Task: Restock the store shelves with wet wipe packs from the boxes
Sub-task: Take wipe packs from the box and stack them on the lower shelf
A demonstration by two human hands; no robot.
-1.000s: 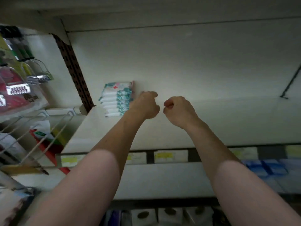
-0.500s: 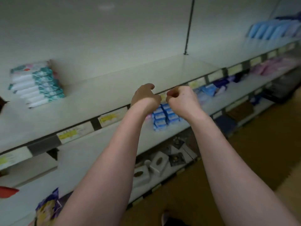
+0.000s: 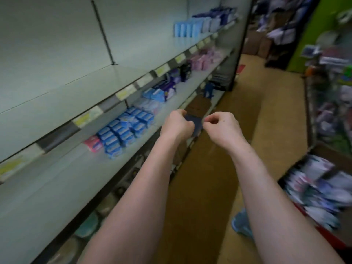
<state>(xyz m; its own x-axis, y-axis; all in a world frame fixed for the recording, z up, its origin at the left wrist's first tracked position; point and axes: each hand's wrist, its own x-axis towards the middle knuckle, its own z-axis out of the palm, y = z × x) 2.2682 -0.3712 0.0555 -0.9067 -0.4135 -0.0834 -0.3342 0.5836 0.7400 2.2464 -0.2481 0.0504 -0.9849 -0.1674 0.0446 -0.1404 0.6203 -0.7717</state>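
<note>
My left hand (image 3: 177, 124) and my right hand (image 3: 221, 128) are raised side by side in front of me over the aisle, fingers curled, holding nothing. The long white upper shelf (image 3: 76, 86) on my left is bare in this view. No wet wipe pack stack is in sight. A brown cardboard box (image 3: 199, 105) stands low by the shelving just beyond my hands. Blue packs (image 3: 123, 130) lie in rows on the shelf below the bare one.
Further along the shelves are light-blue packs (image 3: 188, 29) and pink packs (image 3: 203, 60). A blurred rack of goods (image 3: 323, 180) lines the right side of the tan aisle floor (image 3: 247, 130). My blue shoe (image 3: 241, 224) shows below my right arm.
The view has swung right, away from the wet wipe stack on the upper shelf and down the aisle. Both hands stay curled and held together in front of me.
</note>
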